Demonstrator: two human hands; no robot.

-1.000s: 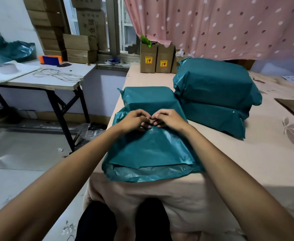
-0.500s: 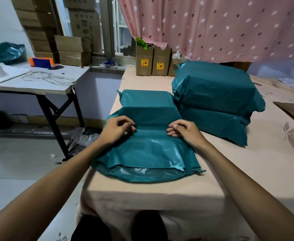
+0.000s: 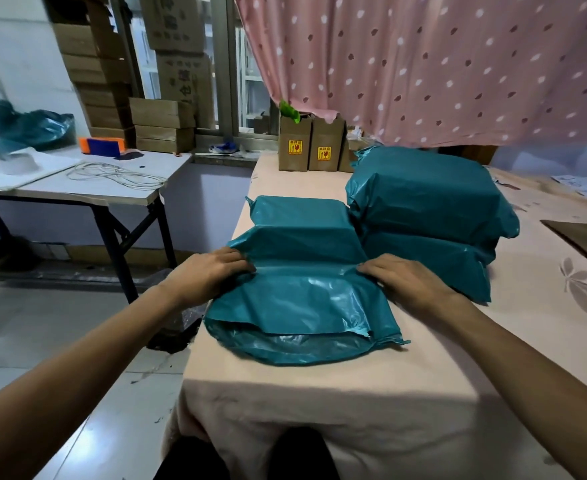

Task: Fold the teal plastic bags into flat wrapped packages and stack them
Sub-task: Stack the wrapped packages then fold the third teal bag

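Note:
A teal plastic bag point(image 3: 302, 282) lies on the pink-covered table point(image 3: 354, 393) in front of me, its flap folded over toward me and its open mouth at the near edge. My left hand point(image 3: 209, 271) presses flat on the fold's left end, fingers together. My right hand point(image 3: 403, 282) presses on the fold's right end. Neither hand wraps around the plastic. To the right stand two wrapped teal packages point(image 3: 430, 202), one on top of the other, touching the bag's right side.
Two brown cartons point(image 3: 311, 143) stand at the table's far end under a pink dotted curtain point(image 3: 423, 64). A white folding table point(image 3: 77, 178) with a cable, an orange-blue item and another teal bag point(image 3: 32, 124) is at left. Brown cardboard point(image 3: 586, 240) lies at right.
My hands have slid apart along the fold, from touching at the bag's middle to its left and right ends. The flap now lies flatter.

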